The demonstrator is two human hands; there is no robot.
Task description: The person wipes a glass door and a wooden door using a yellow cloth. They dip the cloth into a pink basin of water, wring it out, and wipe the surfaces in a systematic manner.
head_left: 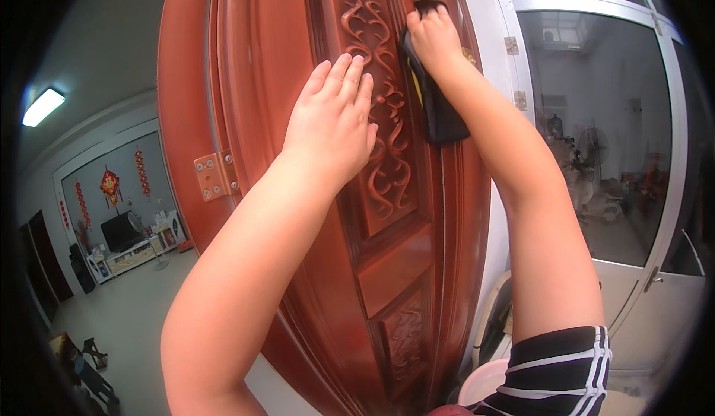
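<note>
A reddish-brown door [268, 81] with a carved scroll panel [391, 153] fills the middle of the view. My left hand [332, 109] lies against it with the palm towards the surface and the fingers a little apart, holding nothing. Higher and to the right, my right hand [438, 39] grips a black cloth [444, 114] with a yellow edge. The cloth hangs down along the door's right side, next to the carved panel. Part of a brass-coloured fitting [469, 55] shows behind my right wrist. A copper-coloured hinge [217, 176] is on the left side of the door.
On the right stands a glazed metal-framed door [597, 136] with a handle [652, 279]. A pink basin [483, 379] is low beside my right sleeve. To the left, a room holds a television [123, 231] on a white cabinet [134, 257], and a dark stool [95, 354].
</note>
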